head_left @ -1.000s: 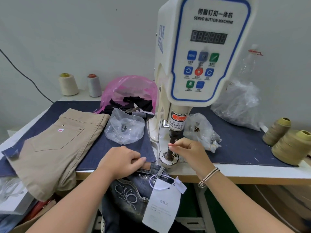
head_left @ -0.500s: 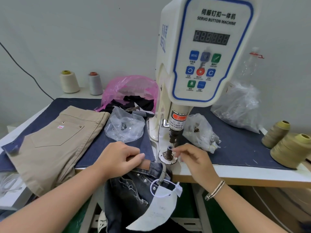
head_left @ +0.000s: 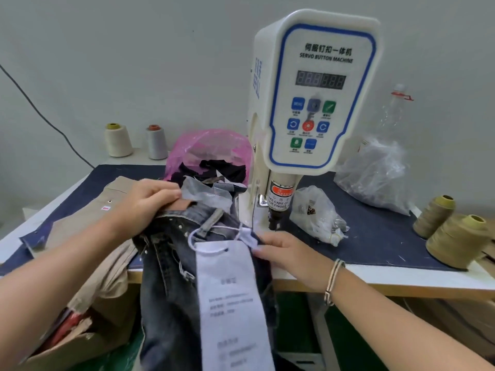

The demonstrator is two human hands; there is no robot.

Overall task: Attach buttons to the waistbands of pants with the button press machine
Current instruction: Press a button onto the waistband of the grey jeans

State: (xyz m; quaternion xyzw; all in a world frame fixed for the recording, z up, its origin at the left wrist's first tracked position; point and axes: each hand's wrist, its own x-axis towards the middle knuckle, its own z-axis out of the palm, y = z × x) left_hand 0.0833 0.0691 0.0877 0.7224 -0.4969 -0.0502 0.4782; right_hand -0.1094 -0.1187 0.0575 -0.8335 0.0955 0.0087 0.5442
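- Jeans [head_left: 171, 263] lifted up onto table edge since 0.5 s ago; waistband now raised toward press [head_left: 316, 103], covering the lower die that showed before.
- L hand [head_left: 146, 202] moved up and left w/ the cloth; was near table edge, now over khaki pants [head_left: 80, 236].
- L hand fingers curled, clamped on waistband at brown leather patch [head_left: 184, 203]; patch pokes out just past fingertips.
- R hand [head_left: 289, 253] dropped away from die post; now at waistband's right end, just below ram [head_left: 276, 223].
- R fingers bent, tips on denim beside tag [head_left: 230, 298] string; whether thumb pinches cloth: cannot tell, hidden under hand.
- Waistband stretched between both hands, legs hang off table front.
- Tag hangs over jeans front, blurred.
- Clear bag [head_left: 316, 212] just right of ram, apart from R hand.
- Pink bag [head_left: 211, 148] behind L hand; bigger clear bag [head_left: 375, 175] far right back.
- Thread cones: two [head_left: 134, 140] back left, two [head_left: 452, 234] right edge.
- Wristband [head_left: 332, 279] on R wrist.
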